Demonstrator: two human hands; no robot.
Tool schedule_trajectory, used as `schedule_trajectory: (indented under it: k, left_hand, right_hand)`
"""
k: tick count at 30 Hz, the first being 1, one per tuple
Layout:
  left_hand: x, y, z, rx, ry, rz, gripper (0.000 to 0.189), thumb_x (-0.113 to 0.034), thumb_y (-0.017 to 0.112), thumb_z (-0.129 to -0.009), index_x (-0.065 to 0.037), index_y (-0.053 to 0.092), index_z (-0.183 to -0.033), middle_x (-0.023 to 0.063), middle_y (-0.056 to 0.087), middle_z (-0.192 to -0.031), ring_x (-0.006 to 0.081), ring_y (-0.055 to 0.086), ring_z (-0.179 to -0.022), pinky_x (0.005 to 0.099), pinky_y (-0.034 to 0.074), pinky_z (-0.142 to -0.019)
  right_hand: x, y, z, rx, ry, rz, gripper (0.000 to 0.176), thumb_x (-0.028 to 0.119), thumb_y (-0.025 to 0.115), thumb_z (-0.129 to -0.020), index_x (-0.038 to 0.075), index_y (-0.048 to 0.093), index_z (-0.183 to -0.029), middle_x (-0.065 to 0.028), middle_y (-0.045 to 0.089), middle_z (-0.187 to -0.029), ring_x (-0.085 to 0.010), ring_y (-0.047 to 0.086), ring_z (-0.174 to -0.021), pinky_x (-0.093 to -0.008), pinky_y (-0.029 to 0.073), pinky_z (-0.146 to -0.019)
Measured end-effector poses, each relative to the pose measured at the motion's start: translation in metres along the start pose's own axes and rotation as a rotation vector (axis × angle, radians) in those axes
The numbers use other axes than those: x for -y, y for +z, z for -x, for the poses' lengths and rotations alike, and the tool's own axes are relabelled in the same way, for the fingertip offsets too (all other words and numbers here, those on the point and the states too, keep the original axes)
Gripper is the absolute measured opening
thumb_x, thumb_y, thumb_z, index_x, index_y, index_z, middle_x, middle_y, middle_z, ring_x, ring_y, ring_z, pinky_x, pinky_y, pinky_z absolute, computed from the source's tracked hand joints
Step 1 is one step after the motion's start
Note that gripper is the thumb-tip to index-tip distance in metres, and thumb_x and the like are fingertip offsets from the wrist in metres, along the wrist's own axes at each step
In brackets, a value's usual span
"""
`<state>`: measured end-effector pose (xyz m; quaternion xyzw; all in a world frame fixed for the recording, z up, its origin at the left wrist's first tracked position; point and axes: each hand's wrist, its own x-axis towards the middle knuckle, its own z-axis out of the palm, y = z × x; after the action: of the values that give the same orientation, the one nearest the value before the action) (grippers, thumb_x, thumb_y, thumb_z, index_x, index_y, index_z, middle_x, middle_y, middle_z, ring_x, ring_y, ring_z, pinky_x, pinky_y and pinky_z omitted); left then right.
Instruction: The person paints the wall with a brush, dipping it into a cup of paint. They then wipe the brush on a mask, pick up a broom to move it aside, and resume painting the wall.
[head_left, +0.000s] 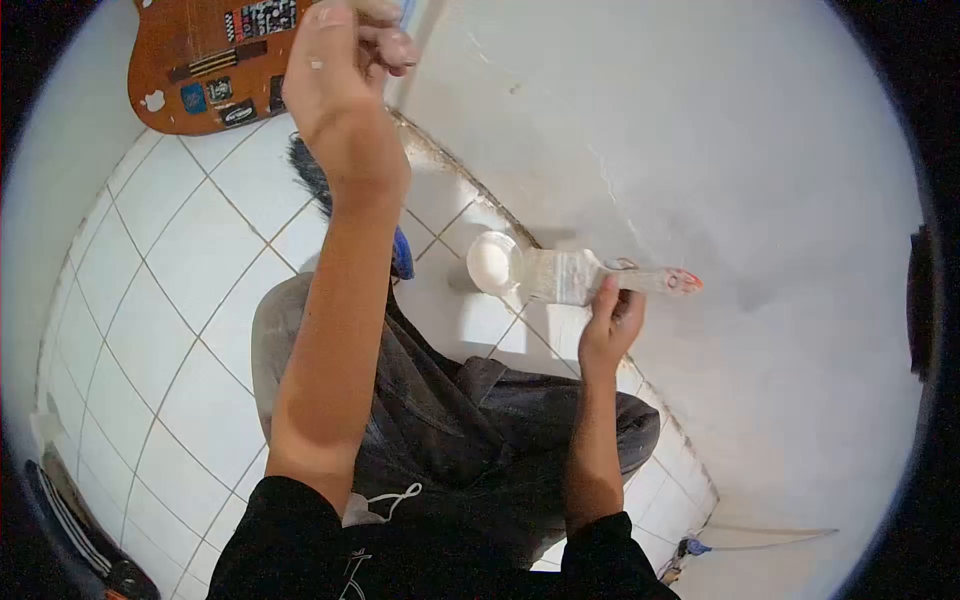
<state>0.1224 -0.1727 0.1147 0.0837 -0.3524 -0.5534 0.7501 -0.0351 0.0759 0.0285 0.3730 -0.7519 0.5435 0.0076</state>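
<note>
My right hand [612, 320] grips the handle of a wide paintbrush [572, 276], its bristles and ferrule coated white. The handle points right and ends in a reddish tip. The bristle end reaches the near side of a small round container [493, 262] of white paint on the tiled floor, close to the wall. High at the top edge, my left hand [350, 55] is raised with its fingers curled in, marked with pale smudges. The frame edge cuts off part of those fingers, and I cannot tell what they hold.
A brown guitar body [205, 70] covered in stickers stands upper left. Black bristles [310, 172] and a blue item [402, 255] lie beside my left forearm. The pale wall [770, 200] rises on the right. A blue-ended thin cord [697, 547] shows lower right, dark striped objects [75, 530] lower left.
</note>
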Motion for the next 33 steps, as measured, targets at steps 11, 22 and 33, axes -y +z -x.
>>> schedule_trajectory:
  k: [11,22,33]
  left_hand:
    - [0.008,-0.015,-0.009,-0.150,-0.111,0.204,0.014,-0.013,0.041,-0.098,-0.005,0.051,-0.092,0.0009,0.046,-0.078,0.0098,0.043,-0.065,0.0241,0.038,-0.060]
    - [0.002,-0.005,-0.007,-0.250,-0.116,0.039,0.020,-0.018,0.039,-0.101,-0.005,0.050,-0.090,-0.0008,0.042,-0.072,0.0074,0.040,-0.062,0.0211,0.037,-0.059]
    - [0.004,-0.007,-0.010,-0.244,-0.104,0.008,0.020,-0.019,0.042,-0.100,-0.005,0.051,-0.090,-0.0010,0.042,-0.072,0.0076,0.040,-0.063,0.0214,0.036,-0.059]
  right_hand:
    - [-0.006,0.047,-0.007,0.226,-0.087,0.184,0.027,0.018,0.052,-0.099,-0.006,0.055,-0.110,-0.0063,0.060,-0.081,-0.0085,0.052,-0.067,-0.0243,0.044,-0.058]
    - [-0.019,0.061,-0.002,0.216,-0.036,0.260,0.022,0.016,0.057,-0.095,-0.004,0.058,-0.105,-0.0148,0.063,-0.077,-0.0194,0.059,-0.064,-0.0322,0.047,-0.059]
    - [-0.017,0.062,0.003,0.171,-0.110,0.257,0.026,0.017,0.058,-0.095,-0.006,0.058,-0.106,-0.0129,0.064,-0.079,-0.0146,0.058,-0.062,-0.0296,0.046,-0.057]
